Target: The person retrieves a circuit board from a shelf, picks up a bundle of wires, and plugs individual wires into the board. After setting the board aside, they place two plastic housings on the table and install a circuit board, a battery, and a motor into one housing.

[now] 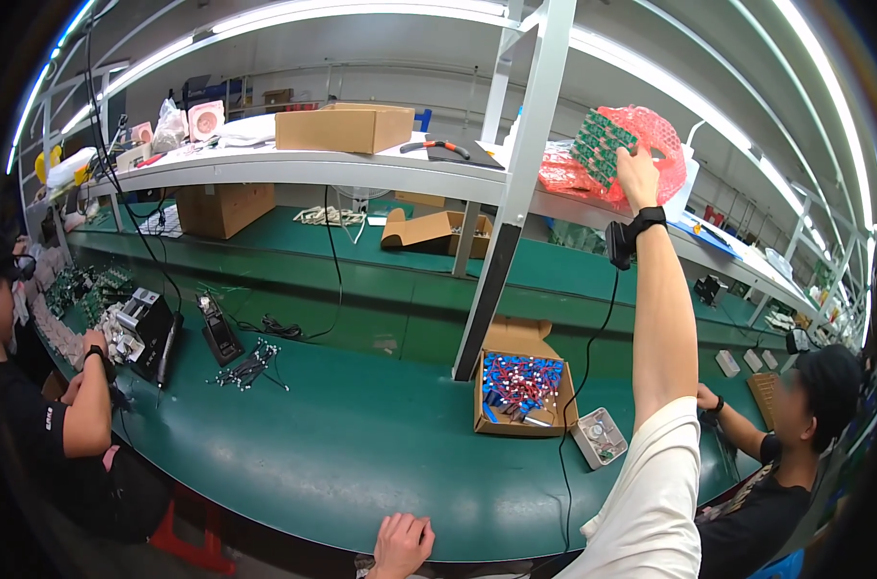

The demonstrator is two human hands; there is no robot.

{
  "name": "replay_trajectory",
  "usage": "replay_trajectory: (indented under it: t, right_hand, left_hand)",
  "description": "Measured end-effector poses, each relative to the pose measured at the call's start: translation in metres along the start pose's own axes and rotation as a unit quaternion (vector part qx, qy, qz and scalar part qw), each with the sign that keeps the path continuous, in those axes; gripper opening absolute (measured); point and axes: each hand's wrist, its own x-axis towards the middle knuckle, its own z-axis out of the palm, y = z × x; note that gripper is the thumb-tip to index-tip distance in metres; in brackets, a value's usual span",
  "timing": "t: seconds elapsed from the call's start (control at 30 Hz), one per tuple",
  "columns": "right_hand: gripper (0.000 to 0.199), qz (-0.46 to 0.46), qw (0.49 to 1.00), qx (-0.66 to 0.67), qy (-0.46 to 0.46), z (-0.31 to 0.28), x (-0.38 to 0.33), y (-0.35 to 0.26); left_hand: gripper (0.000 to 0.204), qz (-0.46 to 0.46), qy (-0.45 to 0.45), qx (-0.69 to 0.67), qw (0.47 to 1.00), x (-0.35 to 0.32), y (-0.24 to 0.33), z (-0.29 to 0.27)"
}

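My right hand (pixel 639 179) is raised to the shelf at the right, its fingers closed on the edge of a green printed circuit board panel (pixel 602 145). Pink bubble wrap (pixel 658 130) bulges behind the panel, and more of it lies on the shelf to the left. Whether the panel is still partly inside the wrap, I cannot tell. A black strap with a small device circles my right wrist, and a cable hangs from it. Down at the bench's near edge rests my left hand (pixel 402 546), fingers loosely bent and slightly apart, holding nothing.
A carton (pixel 523 429) of blue and red wired parts stands on the green bench (pixel 361 425), beside a pale plastic box (pixel 600 439). A white post (pixel 530 125) rises left of my arm. Co-workers sit at both sides. A cable bundle (pixel 252 367) lies left.
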Motion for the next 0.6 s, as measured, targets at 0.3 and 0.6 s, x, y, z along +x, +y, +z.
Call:
replay_trajectory:
  t: [0.3,0.6]
  right_hand:
    - [0.034,0.073,0.977,0.185,-0.083,-0.004,0.008,0.034]
    - [0.038,-0.160,0.985,-0.021,0.058,-0.025,-0.020,-0.023]
  left_hand:
    - [0.009,0.008,0.007,-0.001,1.000,0.001,0.000,0.003]
    - [0.009,-0.008,0.006,-0.017,1.000,0.000,0.000,0.003]
